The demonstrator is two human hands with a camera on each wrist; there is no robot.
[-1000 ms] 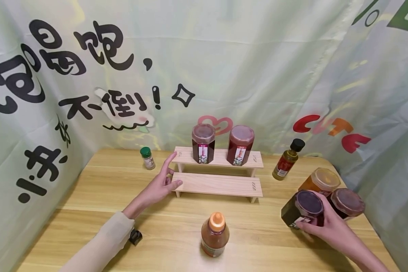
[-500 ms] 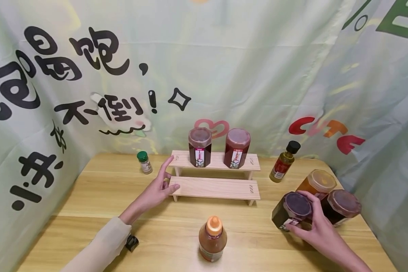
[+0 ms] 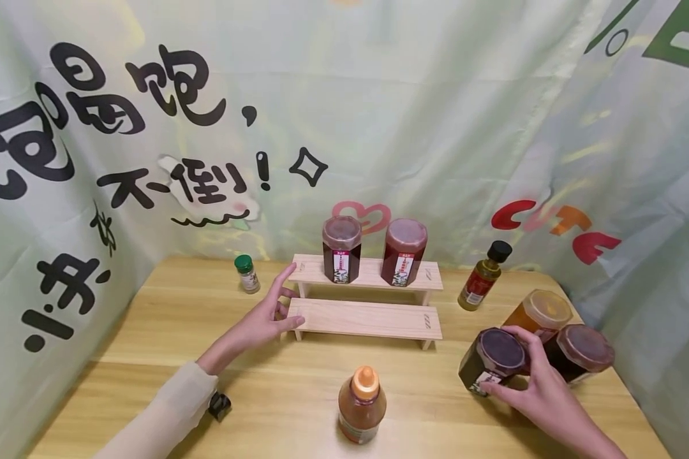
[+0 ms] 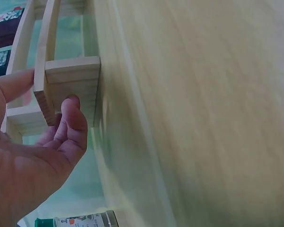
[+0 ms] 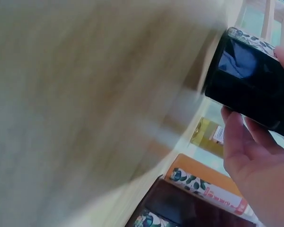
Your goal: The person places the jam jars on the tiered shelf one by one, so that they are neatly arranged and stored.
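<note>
My right hand grips a dark hexagonal jar at the right of the table, thumb on its label side and fingers round the far side. In the right wrist view the jar's base is close over the tabletop. At the left end of a two-tier wooden display rack, my left hand holds on: the thumb lies on the lower board and the index finger reaches the upper one. The left wrist view has the other fingers curled under the lower board's end. Two dark red jars stand on the upper tier.
Beside my right hand stand an orange jar and another dark jar. Behind them is a black-capped bottle. An orange-capped squeeze bottle stands front centre, a green-capped shaker left of the rack. A printed curtain encloses the table.
My right hand has moved the dark jar a little left, away from the orange and dark jars beside it. My left hand keeps its place on the rack. The head view has shifted slightly.
</note>
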